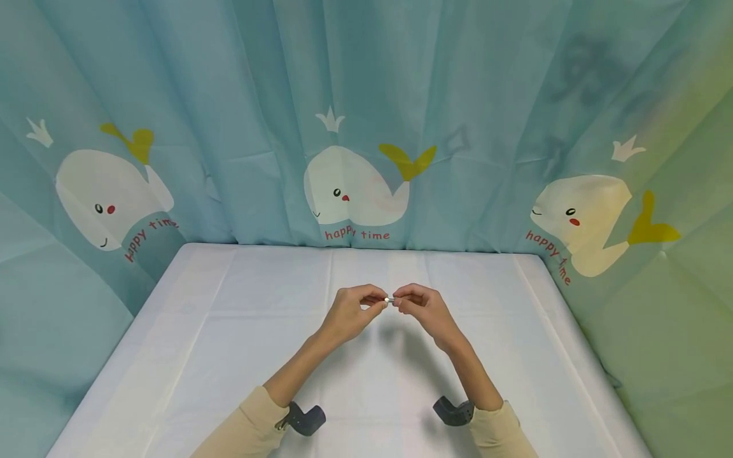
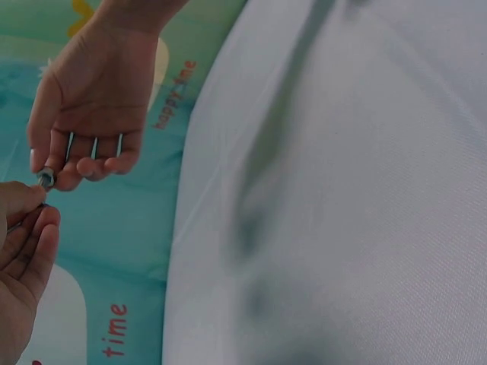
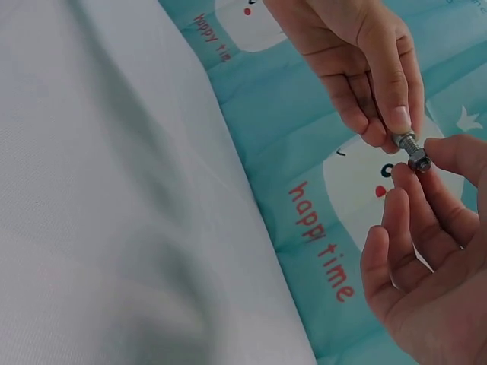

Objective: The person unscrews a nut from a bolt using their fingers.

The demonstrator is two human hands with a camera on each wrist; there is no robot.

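Both hands meet over the table in the head view, with a small metal bolt (image 3: 412,146) between their fingertips. My left hand (image 1: 350,313) pinches the bolt at its head end, thumb against the fingers. At the other end, a hex nut (image 3: 419,160) sits around the bolt's tip. The thumb and fingertips of my right hand (image 1: 428,313) pinch this nut, while its other fingers spread loosely in the right wrist view. From the left wrist view, the nut (image 2: 46,177) shows at the right hand's fingertips, with much of the bolt hidden by the left hand.
A white cloth covers the table (image 1: 258,356). Behind and beside it hangs a blue-green curtain (image 1: 275,197) with printed whales. Dark curved pieces, one on the left wrist (image 1: 307,420) and one on the right wrist (image 1: 452,412), jut inward over the table.
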